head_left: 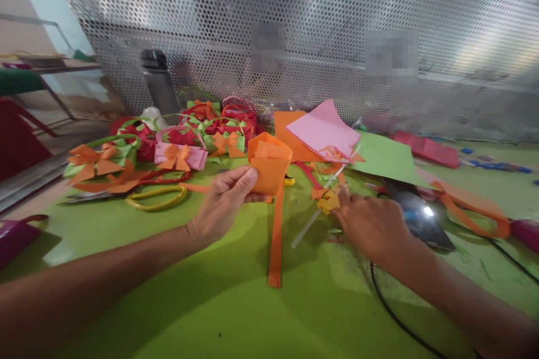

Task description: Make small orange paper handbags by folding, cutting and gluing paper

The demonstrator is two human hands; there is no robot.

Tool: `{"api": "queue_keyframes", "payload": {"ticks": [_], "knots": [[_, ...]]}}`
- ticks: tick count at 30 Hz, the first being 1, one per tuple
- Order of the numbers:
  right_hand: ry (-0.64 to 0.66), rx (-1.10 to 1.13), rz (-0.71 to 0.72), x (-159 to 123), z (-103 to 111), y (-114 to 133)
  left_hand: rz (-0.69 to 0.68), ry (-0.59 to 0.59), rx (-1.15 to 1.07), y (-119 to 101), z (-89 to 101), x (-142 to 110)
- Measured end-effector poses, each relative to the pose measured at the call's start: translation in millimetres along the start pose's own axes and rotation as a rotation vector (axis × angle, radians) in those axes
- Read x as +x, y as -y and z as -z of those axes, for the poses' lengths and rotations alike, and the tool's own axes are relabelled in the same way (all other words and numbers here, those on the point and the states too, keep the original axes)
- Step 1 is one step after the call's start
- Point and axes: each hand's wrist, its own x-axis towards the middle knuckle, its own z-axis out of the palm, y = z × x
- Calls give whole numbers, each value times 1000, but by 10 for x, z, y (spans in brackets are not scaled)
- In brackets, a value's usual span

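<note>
My left hand (227,196) pinches a small folded orange paper bag (269,171), its thumb on the front and its top edge open. An orange paper strip (275,241) runs from just below the bag toward me. To the right, my right hand (373,224) has its fingers closed at a small yellow object (328,201), whose kind I cannot make out. A clear stick (306,228), like a glue stick, slants past the yellow object. Part of the yellow object is hidden by my fingers.
Finished paper bags with bows (179,156) crowd the back left, near yellow-handled scissors (155,200) and a grey bottle (160,81). Pink paper (324,129) and green paper (387,157) lie behind my right hand. A phone (421,219) and black cable (396,311) are at right.
</note>
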Motion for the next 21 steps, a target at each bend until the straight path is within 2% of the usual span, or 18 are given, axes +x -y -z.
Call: {"api": "queue_keyframes", "payload": {"ticks": [2,3,5,8,11,14,17,21], "knots": [[-69,-104,24,-44,68,105,-22,-1,2,-14,-2,7],[-47,-55,66,-65,93,162,-32,-4,3,-21,-3,11],[75,158,160,-93,116,272,-44,-19,6,-37,-6,16],[277,389,168,-76,92,399,-45,-47,18,-61,-10,23],[405,519,87,23,53,464,-65,-66,36,-77,-8,33],[496,830,-114,177,31,487,-107,-90,68,-70,4,42],[497,1042,-295,333,24,505,-120,-98,95,-38,17,35],[461,1104,-343,486,13,558,-84,-69,98,-7,17,14]]}}
